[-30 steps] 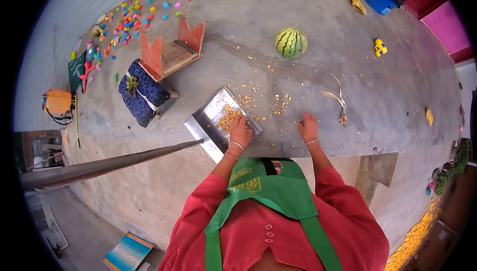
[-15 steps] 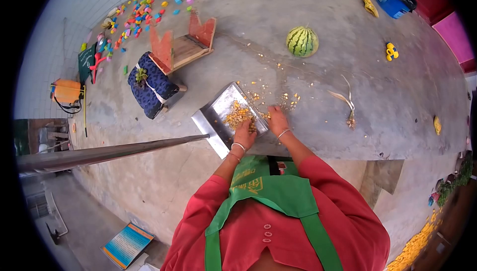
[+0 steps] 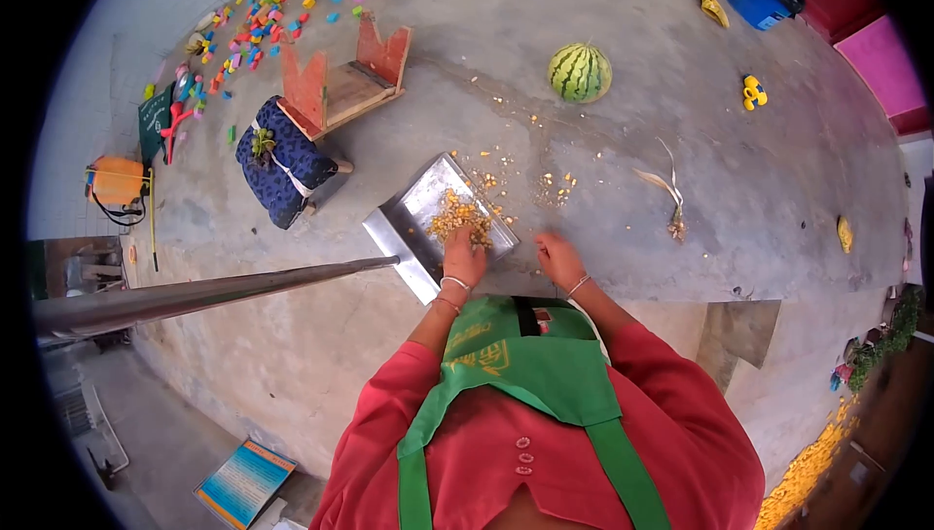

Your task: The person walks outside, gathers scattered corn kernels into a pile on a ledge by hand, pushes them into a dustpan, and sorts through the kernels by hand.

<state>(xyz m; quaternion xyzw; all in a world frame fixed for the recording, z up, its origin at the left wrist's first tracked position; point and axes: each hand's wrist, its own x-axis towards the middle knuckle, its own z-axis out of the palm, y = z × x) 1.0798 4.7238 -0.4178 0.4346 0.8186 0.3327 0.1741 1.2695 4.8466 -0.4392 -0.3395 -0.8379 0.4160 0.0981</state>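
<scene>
A metal dustpan (image 3: 424, 198) lies on the concrete floor, its long handle (image 3: 214, 290) stretching toward the left edge. Yellow corn kernels mixed with paler bits form a pile (image 3: 455, 213) inside it. My left hand (image 3: 465, 260) is over the pan at the near edge of that pile, fingers drawn together; whatever is between them is hidden. Just right of the pan, my right hand (image 3: 560, 261) is low over the floor with its fingers curled in, and its contents do not show. Loose kernels (image 3: 555, 189) are scattered on the floor beyond both hands.
Beyond the pan are a cloth-covered stool (image 3: 277, 175), a red-sided wooden piece (image 3: 345, 92) and a watermelon (image 3: 580, 72). Colourful blocks (image 3: 263, 24) litter the far left. A dry stalk (image 3: 671, 190) lies rightward. The floor drops at a near edge (image 3: 642, 300).
My right hand has moved right, away from the pan's edge, its fingers now curled. My left hand has shifted slightly left over the pan. The whole view has shifted a little.
</scene>
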